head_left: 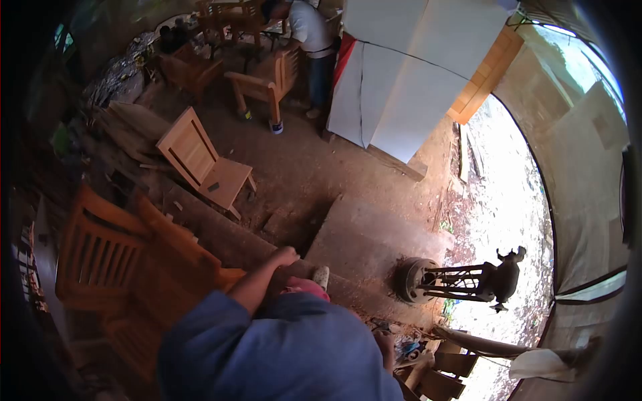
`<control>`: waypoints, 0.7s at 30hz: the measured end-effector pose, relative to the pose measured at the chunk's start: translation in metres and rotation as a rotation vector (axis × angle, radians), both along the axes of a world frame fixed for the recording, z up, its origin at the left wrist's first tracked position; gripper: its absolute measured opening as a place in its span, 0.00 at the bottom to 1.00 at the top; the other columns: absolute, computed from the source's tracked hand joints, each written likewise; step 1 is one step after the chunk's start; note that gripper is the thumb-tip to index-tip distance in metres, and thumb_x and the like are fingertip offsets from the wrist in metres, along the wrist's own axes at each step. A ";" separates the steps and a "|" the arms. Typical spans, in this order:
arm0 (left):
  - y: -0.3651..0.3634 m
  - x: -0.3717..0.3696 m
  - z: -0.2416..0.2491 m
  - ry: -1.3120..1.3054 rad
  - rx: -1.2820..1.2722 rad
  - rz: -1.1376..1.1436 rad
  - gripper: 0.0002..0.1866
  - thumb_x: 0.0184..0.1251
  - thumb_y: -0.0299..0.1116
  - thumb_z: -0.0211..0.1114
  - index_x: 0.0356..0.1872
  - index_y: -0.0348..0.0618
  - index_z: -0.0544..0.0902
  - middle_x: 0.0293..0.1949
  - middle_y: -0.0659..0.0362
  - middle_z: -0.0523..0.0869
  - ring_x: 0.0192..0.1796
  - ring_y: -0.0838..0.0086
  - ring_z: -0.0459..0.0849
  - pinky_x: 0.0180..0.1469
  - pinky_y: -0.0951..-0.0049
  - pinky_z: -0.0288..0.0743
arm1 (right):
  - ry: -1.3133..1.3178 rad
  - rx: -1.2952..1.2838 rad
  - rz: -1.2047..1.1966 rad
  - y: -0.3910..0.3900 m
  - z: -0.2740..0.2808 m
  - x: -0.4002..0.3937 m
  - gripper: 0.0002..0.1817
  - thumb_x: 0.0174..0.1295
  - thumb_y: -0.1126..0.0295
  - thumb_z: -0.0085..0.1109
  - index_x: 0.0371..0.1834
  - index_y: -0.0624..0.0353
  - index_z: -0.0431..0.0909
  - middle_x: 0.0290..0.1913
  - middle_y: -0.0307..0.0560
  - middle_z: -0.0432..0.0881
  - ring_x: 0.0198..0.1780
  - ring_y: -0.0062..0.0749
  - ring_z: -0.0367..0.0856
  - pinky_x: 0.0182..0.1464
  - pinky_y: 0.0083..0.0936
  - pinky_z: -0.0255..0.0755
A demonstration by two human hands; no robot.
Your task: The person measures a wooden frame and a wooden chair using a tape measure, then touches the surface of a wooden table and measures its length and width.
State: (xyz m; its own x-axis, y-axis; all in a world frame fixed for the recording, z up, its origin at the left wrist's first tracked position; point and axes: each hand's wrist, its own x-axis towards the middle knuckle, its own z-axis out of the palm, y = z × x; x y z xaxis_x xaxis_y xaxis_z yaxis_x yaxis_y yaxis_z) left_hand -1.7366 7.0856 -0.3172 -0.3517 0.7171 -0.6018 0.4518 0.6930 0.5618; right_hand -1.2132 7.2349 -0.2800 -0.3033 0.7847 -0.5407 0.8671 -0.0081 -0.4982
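My left hand (286,256) is stretched out in front of my blue shirt, its fingers curled closed. What it holds, if anything, is too small to make out. It is above the edge of a wooden board, with a light spotted shoe (321,276) and a pink cloth (305,287) just below. My right hand (385,342) is low at my right side, partly hidden by my body, and its fingers cannot be made out. Near it lies a cluttered pile of small items (408,349). An orange-brown slatted wooden chair (103,257) stands left of my left arm.
A pale wooden chair (200,157) carries a small dark object on its seat. Farther back, a person (311,33) bends over a wooden armchair (271,83). A large white-panelled piece (401,73) stands behind. A metal stand on a round base (418,281) is at right.
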 end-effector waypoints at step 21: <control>-0.176 0.094 -0.039 -0.087 -0.246 0.648 0.16 0.63 0.41 0.64 0.36 0.34 0.81 0.35 0.46 0.83 0.37 0.59 0.83 0.40 0.56 0.75 | 0.212 -0.414 0.072 0.256 -0.003 -0.171 0.12 0.58 0.67 0.54 0.36 0.63 0.84 0.24 0.45 0.81 0.23 0.29 0.80 0.25 0.25 0.73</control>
State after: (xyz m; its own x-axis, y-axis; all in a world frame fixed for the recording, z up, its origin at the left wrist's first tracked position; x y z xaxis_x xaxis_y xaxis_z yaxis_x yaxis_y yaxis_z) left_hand -1.6429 6.9095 -0.3562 -0.6058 0.2188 -0.7649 -0.1347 0.9193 0.3697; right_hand -1.3837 7.4914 -0.2825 -0.4871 0.4887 -0.7238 0.7519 -0.1870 -0.6322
